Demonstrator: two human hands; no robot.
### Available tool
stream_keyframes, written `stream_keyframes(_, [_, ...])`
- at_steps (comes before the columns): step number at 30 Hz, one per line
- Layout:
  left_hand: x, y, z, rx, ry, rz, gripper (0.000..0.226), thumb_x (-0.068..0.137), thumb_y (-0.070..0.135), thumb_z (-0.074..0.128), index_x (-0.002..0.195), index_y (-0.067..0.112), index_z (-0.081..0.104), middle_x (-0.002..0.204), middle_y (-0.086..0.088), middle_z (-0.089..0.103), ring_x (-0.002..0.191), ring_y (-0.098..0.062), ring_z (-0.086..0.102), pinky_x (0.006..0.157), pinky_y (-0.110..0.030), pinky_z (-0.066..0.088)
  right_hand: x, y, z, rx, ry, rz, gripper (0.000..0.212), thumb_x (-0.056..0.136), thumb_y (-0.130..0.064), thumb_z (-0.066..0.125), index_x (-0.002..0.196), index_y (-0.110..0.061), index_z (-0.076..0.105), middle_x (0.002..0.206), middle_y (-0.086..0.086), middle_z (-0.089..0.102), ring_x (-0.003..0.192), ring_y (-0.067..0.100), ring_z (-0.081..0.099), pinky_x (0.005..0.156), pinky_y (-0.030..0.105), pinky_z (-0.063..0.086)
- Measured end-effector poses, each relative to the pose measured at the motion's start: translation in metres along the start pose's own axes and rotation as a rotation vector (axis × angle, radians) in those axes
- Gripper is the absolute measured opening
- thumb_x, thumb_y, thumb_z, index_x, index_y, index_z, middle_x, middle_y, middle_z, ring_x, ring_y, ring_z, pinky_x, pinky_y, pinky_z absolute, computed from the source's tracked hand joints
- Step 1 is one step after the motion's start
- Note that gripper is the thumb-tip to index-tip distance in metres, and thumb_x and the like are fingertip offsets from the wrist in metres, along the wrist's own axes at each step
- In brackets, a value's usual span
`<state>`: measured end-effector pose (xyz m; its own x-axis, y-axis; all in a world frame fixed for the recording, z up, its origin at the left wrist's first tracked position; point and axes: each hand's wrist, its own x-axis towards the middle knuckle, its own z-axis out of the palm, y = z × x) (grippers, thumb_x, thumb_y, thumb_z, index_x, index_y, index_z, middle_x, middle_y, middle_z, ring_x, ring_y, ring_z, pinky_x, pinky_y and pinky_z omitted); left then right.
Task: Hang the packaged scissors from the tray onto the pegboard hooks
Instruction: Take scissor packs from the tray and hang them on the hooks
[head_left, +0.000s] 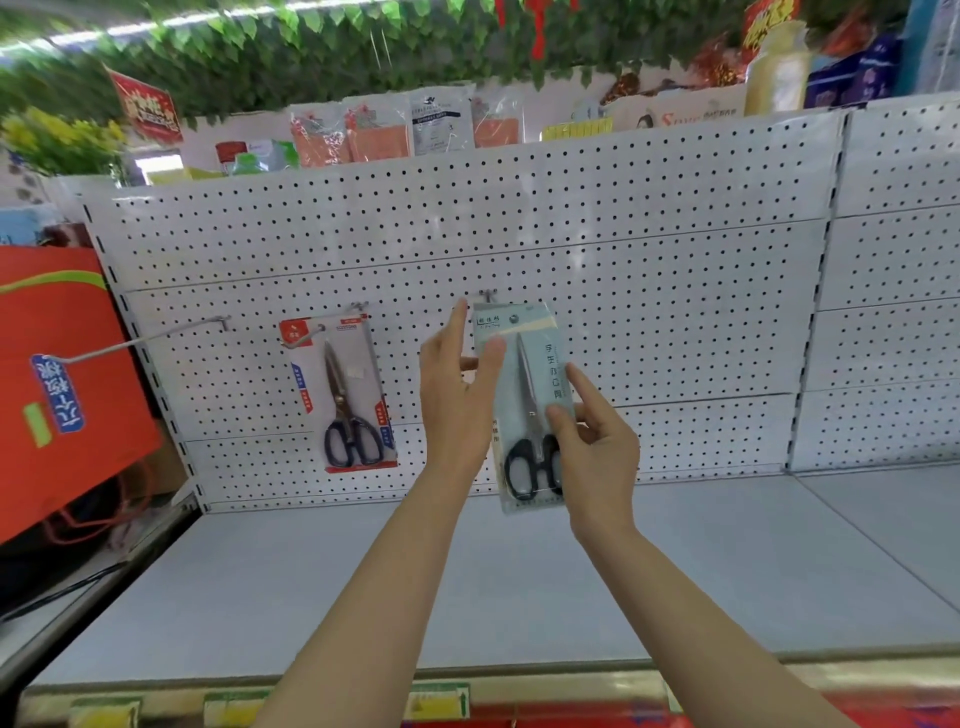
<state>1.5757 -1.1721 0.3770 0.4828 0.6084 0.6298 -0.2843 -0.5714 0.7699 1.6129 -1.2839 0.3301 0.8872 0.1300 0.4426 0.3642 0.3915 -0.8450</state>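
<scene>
A pale green pack of black-handled scissors (530, 364) is up against the white pegboard (623, 234), its top hole at a metal hook (487, 297). My left hand (457, 395) touches the pack's upper left edge with thumb and fingers. My right hand (592, 441) pinches its lower right side near the handles. A red-carded pack of blue-handled scissors (345, 395) hangs from a hook to the left. No tray is in view.
A long bare hook (145, 340) juts out at the left of the board. An orange-red bag (62, 374) stands at the far left. A grey shelf (467, 587) runs below the board. Packaged goods and green leaves sit above it.
</scene>
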Motion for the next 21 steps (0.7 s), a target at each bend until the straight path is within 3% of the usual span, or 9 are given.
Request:
stream_keyframes(4, [0.009,-0.005,-0.001,0.151,-0.045,-0.021,0.071,0.089,0.028,0.069,0.150,0.036,0.034,0.123,0.016,0.043,0.097,-0.009,0.058,0.084,-0.029,0.054,0.005,0.010,0.008,-0.007,0.021,0.023,0.045,0.089,-0.007,0.063,0.128,-0.031,0.063,0.071,-0.018,0.060,0.060,0.007,0.049,0.062,0.018,0.050])
stream_keyframes(8, [0.022,-0.011,0.004,0.252,-0.078,-0.011,0.072,0.087,0.028,0.069,0.150,0.033,0.036,0.124,0.010,0.045,0.092,-0.014,0.059,0.084,-0.036,0.056,0.016,0.022,0.014,-0.032,0.051,0.024,0.047,0.089,-0.007,0.063,0.129,-0.032,0.062,0.088,-0.009,0.064,0.063,0.001,0.053,0.067,0.017,0.051])
stream_keyframes(12, [0.033,-0.021,0.011,0.335,-0.111,-0.025,0.078,0.086,0.030,0.069,0.153,0.028,0.030,0.131,0.003,0.042,0.098,-0.016,0.056,0.088,-0.041,0.055,0.024,0.034,0.022,-0.077,0.072,0.038,0.047,0.089,-0.007,0.063,0.129,-0.031,0.062,0.070,-0.010,0.054,0.055,0.001,0.043,0.059,0.013,0.044])
stream_keyframes(13, [0.035,-0.025,0.011,0.342,-0.108,-0.026,0.079,0.086,0.030,0.070,0.153,0.028,0.029,0.132,0.003,0.041,0.101,-0.017,0.056,0.088,-0.042,0.055,0.026,0.036,0.024,-0.091,0.075,0.036,0.047,0.089,-0.007,0.063,0.129,-0.032,0.062,0.071,-0.008,0.056,0.058,0.003,0.045,0.061,0.013,0.045])
stream_keyframes(17, [0.041,-0.034,0.014,0.387,-0.095,-0.019,0.083,0.085,0.032,0.071,0.154,0.031,0.025,0.137,0.003,0.038,0.113,-0.021,0.054,0.089,-0.042,0.055,0.036,0.042,0.030,-0.169,0.061,0.020,0.046,0.089,-0.011,0.062,0.131,-0.031,0.061,0.110,-0.002,0.069,0.094,0.010,0.064,0.088,0.025,0.053])
stream_keyframes(21, [0.045,-0.037,0.014,0.397,-0.115,0.000,0.083,0.086,0.032,0.071,0.154,0.030,0.024,0.141,0.001,0.037,0.117,-0.019,0.053,0.090,-0.039,0.054,0.044,0.043,0.029,-0.247,0.040,-0.006,0.044,0.088,-0.011,0.061,0.129,-0.027,0.063,0.106,0.002,0.069,0.095,0.012,0.064,0.093,0.033,0.052])
